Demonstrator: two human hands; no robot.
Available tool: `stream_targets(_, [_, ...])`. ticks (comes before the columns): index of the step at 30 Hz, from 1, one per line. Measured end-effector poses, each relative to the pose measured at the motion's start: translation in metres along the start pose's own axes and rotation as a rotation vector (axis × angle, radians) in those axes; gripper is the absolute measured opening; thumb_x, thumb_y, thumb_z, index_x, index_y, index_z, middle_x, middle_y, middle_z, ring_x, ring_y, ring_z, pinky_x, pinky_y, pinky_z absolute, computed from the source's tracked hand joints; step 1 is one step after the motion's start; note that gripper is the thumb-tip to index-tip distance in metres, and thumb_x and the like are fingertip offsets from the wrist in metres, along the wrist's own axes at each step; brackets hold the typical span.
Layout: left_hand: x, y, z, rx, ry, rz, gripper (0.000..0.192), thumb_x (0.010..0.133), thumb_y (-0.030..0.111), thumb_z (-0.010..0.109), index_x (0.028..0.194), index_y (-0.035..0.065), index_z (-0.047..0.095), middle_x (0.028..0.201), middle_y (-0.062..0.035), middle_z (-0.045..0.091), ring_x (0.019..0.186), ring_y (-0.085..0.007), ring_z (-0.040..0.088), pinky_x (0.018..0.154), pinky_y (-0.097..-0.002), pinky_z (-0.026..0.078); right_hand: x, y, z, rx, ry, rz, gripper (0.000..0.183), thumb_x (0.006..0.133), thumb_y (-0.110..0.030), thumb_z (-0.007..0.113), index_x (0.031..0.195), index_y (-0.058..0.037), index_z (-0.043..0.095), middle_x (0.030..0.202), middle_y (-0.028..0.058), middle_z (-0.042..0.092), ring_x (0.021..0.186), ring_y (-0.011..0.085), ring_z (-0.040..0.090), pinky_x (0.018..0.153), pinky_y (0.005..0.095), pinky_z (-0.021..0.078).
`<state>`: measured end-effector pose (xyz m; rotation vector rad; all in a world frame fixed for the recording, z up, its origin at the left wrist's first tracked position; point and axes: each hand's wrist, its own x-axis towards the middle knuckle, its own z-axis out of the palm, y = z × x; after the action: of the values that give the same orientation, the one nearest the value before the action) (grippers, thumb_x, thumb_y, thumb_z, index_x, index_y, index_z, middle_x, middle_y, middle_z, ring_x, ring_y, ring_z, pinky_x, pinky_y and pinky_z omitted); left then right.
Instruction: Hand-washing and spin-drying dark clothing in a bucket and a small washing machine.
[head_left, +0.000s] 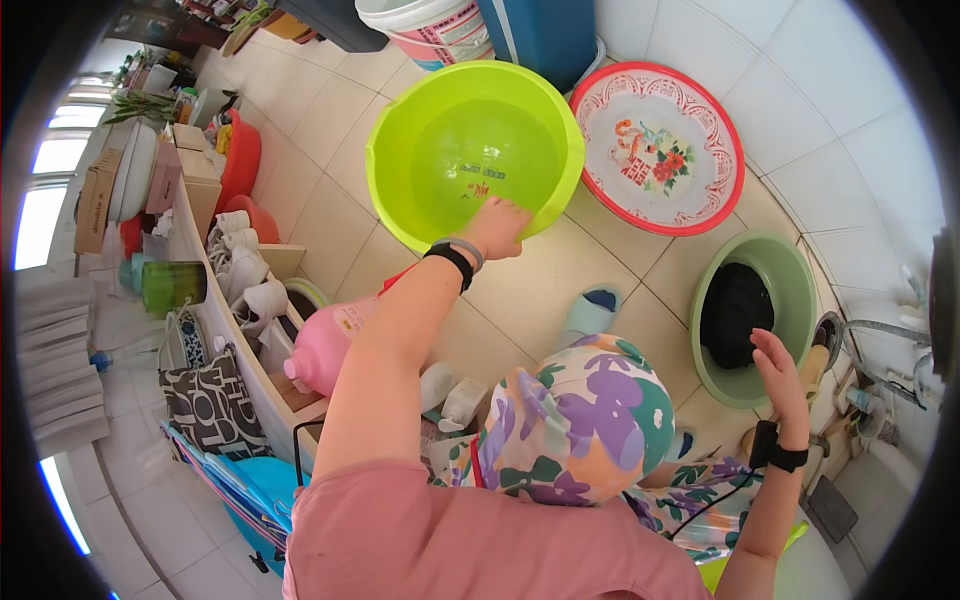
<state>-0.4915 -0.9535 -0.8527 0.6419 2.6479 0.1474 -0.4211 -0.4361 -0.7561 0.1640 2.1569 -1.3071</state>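
My left hand (496, 229) grips the near rim of a lime-green plastic basin (382, 180) that holds water and stands on the tiled floor. My right hand (780, 371) is raised at the near right edge of a pale green basin (806, 300), fingers loosely bent with nothing seen in them. Black cloth (736, 315) lies bunched in that basin. Between and beyond the two basins is a red-rimmed enamel basin (731, 142) with a floral pattern inside. Below my left forearm lies a pink plastic jug (322, 352).
A white bucket (442, 34) and a blue bin (536, 37) stand behind the lime basin. At the left is a low shelf with white shoes (251, 274) and a red tub (244, 157). Hoses (885, 326) hang by the right wall. A slippered foot (589, 311) is on the floor.
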Motion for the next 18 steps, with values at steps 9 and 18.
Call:
stream_targets(9, [-0.075, 0.020, -0.007, -0.105, 0.335, -0.053, 0.024, 0.079, 0.023, 0.065, 0.097, 0.0077, 0.060, 0.092, -0.0097, 0.063, 0.093, -0.0305, 0.057, 0.085, -0.0426, 0.040, 0.006, 0.030, 0.000, -0.144, 0.035, -0.056, 0.037, 0.092, -0.010, 0.053, 0.128, -0.0020, 0.049, 0.123, 0.0111, 0.056, 0.118, 0.0199, 0.050, 0.099, 0.0306, 0.0374])
stream_targets(18, [-0.190, 0.089, 0.117, -0.028, -1.125, 0.058, 0.040, 0.058, 0.029, 0.075, 0.090, 0.0049, 0.072, 0.086, -0.0156, 0.069, 0.081, -0.0342, 0.066, 0.070, -0.0442, 0.051, 0.003, 0.029, 0.012, -0.308, -0.041, -0.119, 0.040, 0.090, -0.016, 0.057, 0.126, -0.0004, 0.050, 0.123, 0.0142, 0.057, 0.114, 0.0236, 0.053, 0.095, 0.0316, 0.0419])
